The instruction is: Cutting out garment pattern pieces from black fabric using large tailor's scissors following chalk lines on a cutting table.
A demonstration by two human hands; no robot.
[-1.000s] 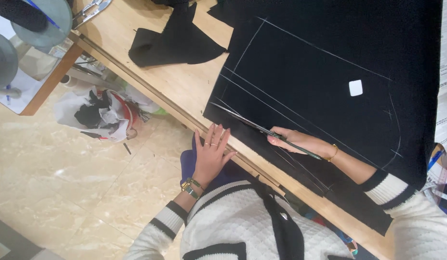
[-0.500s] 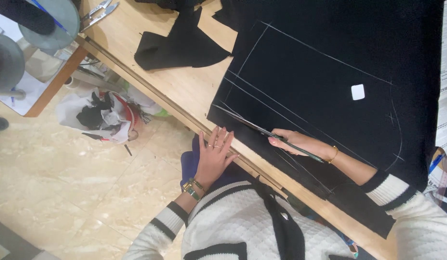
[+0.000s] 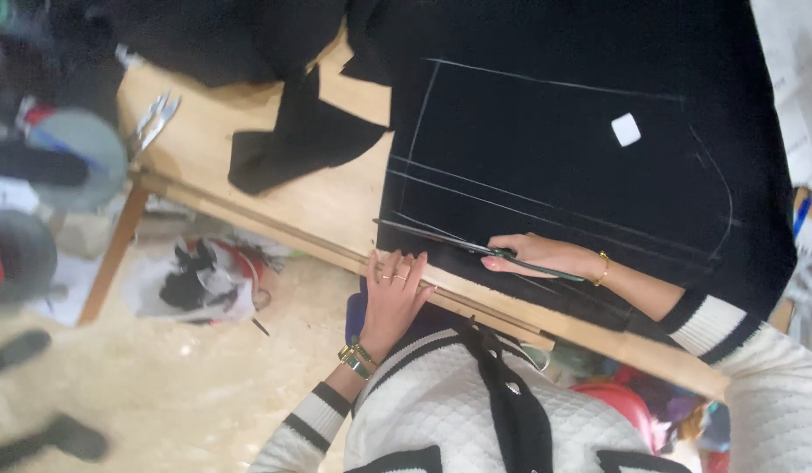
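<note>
While the left hand (image 3: 397, 293) lies flat and open on the table (image 3: 336, 206) edge, the right hand (image 3: 533, 254) grips scissors (image 3: 458, 243) on black cloth (image 3: 555, 158).

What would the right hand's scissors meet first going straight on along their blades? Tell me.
More of the black fabric: the scissors in the right hand point toward its near-left edge, then bare wooden table.

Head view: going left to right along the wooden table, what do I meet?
Metal scissors lying on the wood → loose black fabric scrap → left hand on the table edge → right hand holding scissors on the black cloth → small white chalk piece.
</note>
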